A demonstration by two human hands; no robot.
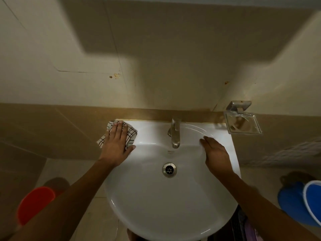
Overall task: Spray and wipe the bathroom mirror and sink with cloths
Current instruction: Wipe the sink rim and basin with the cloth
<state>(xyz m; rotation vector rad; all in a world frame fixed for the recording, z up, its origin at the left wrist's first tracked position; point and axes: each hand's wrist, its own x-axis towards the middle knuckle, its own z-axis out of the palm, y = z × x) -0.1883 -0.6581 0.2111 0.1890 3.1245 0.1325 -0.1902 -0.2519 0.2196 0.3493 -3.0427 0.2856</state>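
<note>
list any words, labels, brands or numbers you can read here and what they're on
There are none that can be read.
The sink, tap, checked cloth under the left hand, soap dish, red bucket and blue bucket show no print.

You are standing in a home bathroom: a white ceramic sink [171, 202] with a metal tap [175, 134] and drain [169, 169] hangs on a beige tiled wall [156, 66], a clear soap dish [243, 124] beside it, and plastic buckets, one orange [34, 204], one blue [302, 202], sit on the floor.
</note>
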